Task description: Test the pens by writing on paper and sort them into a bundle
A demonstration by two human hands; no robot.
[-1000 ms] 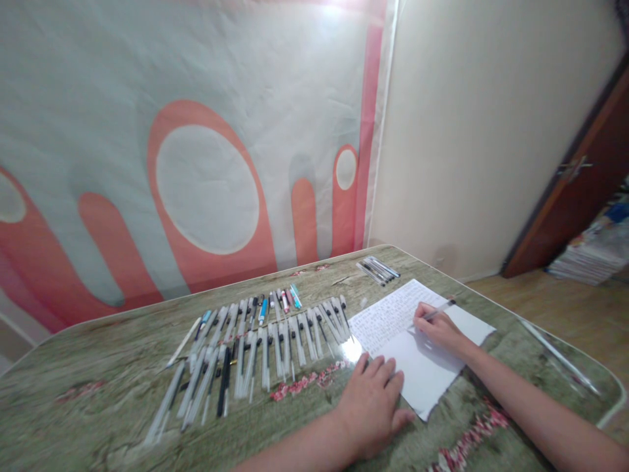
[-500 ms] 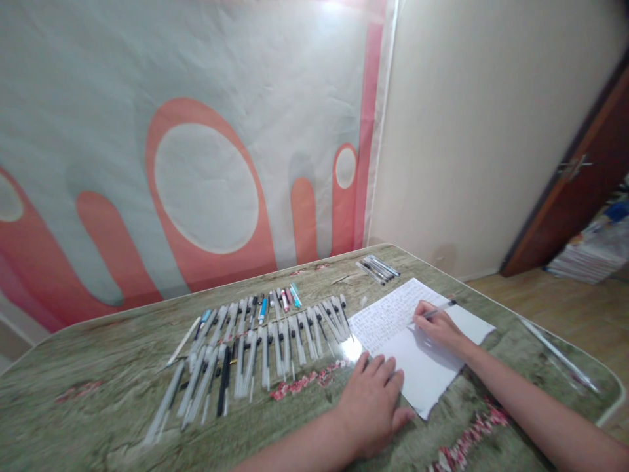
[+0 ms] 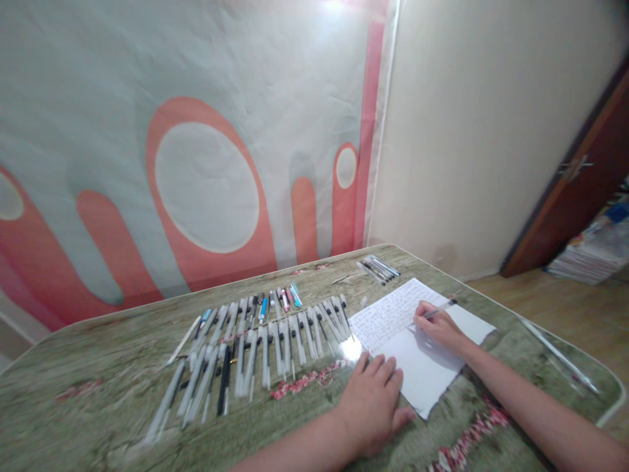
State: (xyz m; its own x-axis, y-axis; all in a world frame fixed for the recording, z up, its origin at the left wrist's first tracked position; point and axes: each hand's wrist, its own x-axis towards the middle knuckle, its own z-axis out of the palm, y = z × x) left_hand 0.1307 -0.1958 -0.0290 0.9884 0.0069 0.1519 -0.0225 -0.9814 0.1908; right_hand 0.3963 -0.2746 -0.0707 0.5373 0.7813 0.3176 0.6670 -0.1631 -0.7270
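The worktop (image 3: 113, 367) has a green, wood-like print, clusters of pink flowers (image 3: 314, 380) and a pale rim with rounded corners. Behind it hangs a grey sheet (image 3: 206, 72) printed with orange and pink shapes, some around pale ovals. To the right are a plain pale wall (image 3: 462, 144), a dark red-brown door (image 3: 565, 196) with a metal handle, and a light wood-look floor (image 3: 496, 278) where white stacks (image 3: 587, 259) stand by the door.

Near the far corner of the worktop lies a clear packet (image 3: 378, 269) of slim pens, side by side. Loose pens (image 3: 265, 357), mostly clear with black parts, lie in two slanting rows on the left, with blue and pink ones at the back.

The paper (image 3: 427, 377) lies to the right of the rows, its upper part covered in handwriting. The right hand (image 3: 439, 328) rests on it, its grip pinching a pen (image 3: 445, 307). The left hand (image 3: 371, 403) lies palm down at the paper's left edge, its grip loosely spread.
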